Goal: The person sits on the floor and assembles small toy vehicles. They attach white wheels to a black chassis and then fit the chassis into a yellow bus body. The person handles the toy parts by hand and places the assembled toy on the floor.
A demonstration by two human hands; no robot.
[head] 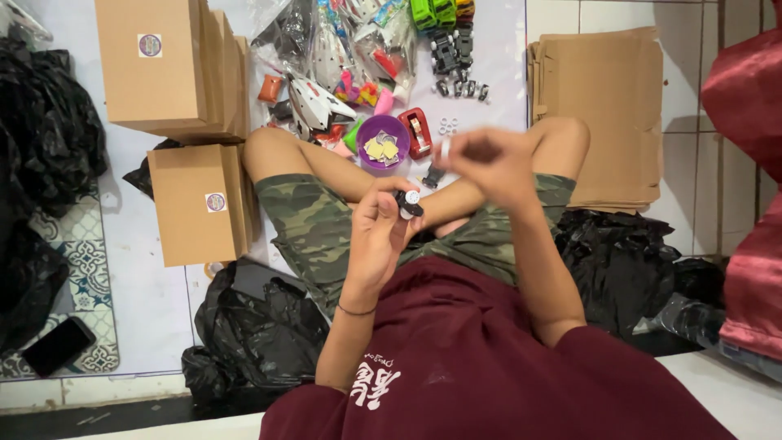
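person is sitting cross-legged on the floor, camera looking down over a maroon shirt (481, 358) and camo shorts (314, 224). left hand (376, 232) is gripping a small black toy part (409, 205) with a white round piece on top, pinched between thumb and fingertips, sitting just above the lap near the crossed shins. right hand (489, 163) is blurring from motion; fingers are curling inward and pinching a small white ring-like piece (445, 147) at the fingertips, though the blur is making the exact grip hard to confirm. the two hands are staying close but not touching, right one slightly higher and further out. just past the knees a purple bowl (384, 138) is holding a few pale flat pieces, and a red tape dispenser (416, 132) is lying right beside it. a few small white rings (446, 126) are lying loose on the floor near the dispenser. beyond that a pile of bagged plastic toys (342, 49) is spreading out, with a white toy plane (314, 102) at its near edge and black toy car chassis (453, 50) lined up to the right. closed cardboard boxes (167, 65) with round stickers are standing on the left, another box (199, 204) nearer the left knee. a stack of flat cardboard (607, 98) is lying on the right. black plastic bags (261, 326) are bunching up on both sides, and a dark phone (59, 346) is lying on the patterned mat at far left.
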